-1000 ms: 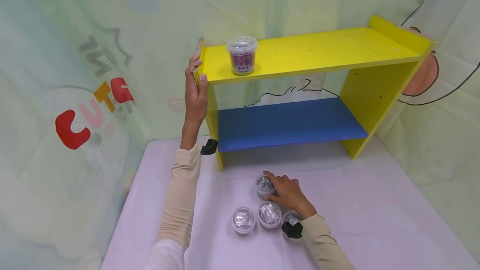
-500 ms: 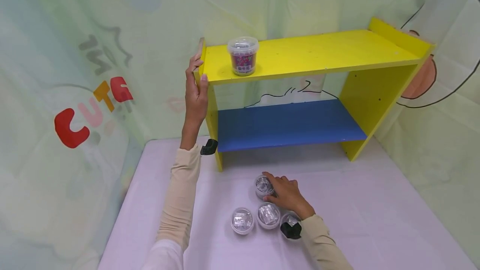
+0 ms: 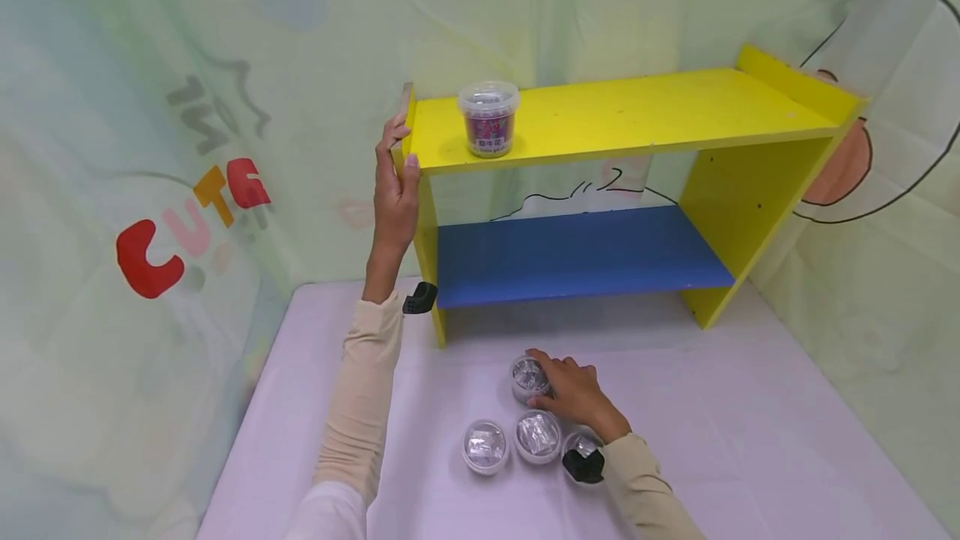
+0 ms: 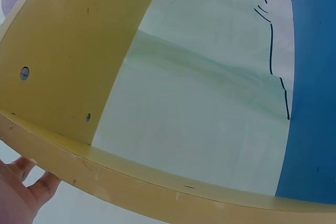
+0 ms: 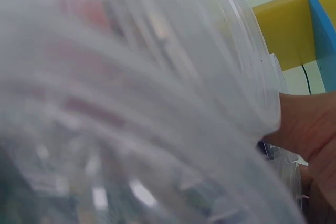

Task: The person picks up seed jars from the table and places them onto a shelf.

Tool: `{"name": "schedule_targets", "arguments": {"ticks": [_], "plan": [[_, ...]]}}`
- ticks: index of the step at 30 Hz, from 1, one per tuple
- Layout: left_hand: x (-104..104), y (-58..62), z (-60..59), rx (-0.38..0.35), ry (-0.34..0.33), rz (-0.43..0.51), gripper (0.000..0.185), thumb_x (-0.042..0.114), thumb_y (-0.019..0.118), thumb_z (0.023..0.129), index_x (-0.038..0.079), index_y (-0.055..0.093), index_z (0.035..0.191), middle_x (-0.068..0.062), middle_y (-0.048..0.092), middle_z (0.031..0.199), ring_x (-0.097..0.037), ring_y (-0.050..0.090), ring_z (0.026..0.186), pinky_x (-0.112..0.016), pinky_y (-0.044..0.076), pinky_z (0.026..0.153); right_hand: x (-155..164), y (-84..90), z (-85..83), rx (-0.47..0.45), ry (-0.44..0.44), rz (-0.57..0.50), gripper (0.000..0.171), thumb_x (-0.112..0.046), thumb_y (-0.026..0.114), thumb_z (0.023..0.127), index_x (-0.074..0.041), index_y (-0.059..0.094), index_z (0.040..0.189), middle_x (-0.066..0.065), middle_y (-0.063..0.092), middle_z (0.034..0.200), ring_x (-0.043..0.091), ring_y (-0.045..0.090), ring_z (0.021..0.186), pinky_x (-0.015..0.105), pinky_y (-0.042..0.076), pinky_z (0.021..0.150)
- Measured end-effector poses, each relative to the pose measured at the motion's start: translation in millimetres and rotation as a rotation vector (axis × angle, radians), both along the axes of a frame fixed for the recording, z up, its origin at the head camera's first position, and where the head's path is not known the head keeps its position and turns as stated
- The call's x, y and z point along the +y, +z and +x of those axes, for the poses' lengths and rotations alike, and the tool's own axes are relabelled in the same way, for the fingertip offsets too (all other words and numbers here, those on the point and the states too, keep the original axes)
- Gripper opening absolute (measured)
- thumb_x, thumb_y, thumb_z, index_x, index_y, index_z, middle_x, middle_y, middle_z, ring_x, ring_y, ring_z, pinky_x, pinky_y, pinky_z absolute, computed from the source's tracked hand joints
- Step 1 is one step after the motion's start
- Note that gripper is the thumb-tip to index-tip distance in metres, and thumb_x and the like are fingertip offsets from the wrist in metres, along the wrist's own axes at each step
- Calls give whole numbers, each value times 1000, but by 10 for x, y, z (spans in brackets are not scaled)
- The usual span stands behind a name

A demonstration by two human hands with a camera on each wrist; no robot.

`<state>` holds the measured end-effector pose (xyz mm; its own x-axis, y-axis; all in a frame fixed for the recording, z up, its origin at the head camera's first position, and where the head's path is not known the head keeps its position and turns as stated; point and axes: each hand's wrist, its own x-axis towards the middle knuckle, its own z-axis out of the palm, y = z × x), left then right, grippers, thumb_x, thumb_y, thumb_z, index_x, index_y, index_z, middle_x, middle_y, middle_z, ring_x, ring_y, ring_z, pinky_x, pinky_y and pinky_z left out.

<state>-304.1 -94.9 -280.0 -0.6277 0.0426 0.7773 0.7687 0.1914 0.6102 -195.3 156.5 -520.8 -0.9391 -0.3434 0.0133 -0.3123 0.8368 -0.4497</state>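
My left hand [image 3: 396,194] grips the upper left side panel of a yellow shelf unit [image 3: 630,119], thumb at the front edge. Its fingertips [image 4: 44,187] curl over the panel's edge in the left wrist view. Down on the table, my right hand [image 3: 576,394] holds a small clear plastic tub [image 3: 528,377] by its side, thumb and fingers around it. Three more lidded tubs stand close by: one at the left [image 3: 485,447], a middle tub [image 3: 537,436], and another tub [image 3: 581,442] partly hidden under the right wrist. Blurred tub lids [image 5: 131,103] fill the right wrist view.
Another tub [image 3: 489,119] with a purple label stands upright at the left end of the shelf's top. A blue board [image 3: 585,252] forms the lower shelf. The unit stands on a table with a pale cloth [image 3: 720,415], before a printed curtain [image 3: 322,48].
The head view has tilted up slightly, so everything sits a little lower in it. Both hands and all the tubs keep their places.
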Motion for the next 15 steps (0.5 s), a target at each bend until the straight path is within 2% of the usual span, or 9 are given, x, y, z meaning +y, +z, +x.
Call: {"name": "schedule_targets", "arguments": {"ticks": [4,8,11,15], "plan": [[-5,4,11,3,-3,-3,37,3,37,100,-12,31,134,-26,23,156,-31,30,143,-40,32,116,-1,-3,-5,9,3,-7,75,-29,80,79,-11,45,142,15,68,115,34,59,102,59,40,83],[-8,7,9,15,-16,-3,37,1,37,100,-13,31,134,-27,23,155,-37,32,140,-44,33,115,-1,26,-7,-12,-9,-30,75,-29,80,78,-13,45,142,16,67,118,36,59,106,62,40,85],[-11,6,10,11,-16,-7,37,2,37,100,-12,31,134,-27,23,155,-40,34,138,-41,35,114,16,60,1,-17,-23,-71,74,-29,80,79,-12,44,142,16,65,122,37,59,110,64,40,87],[-19,6,17,0,-5,-15,38,2,37,100,-11,31,135,-26,22,156,-39,35,137,-35,36,114,54,132,0,0,-23,-182,74,-26,78,81,-6,41,142,21,60,128,42,57,117,64,43,92]]}}
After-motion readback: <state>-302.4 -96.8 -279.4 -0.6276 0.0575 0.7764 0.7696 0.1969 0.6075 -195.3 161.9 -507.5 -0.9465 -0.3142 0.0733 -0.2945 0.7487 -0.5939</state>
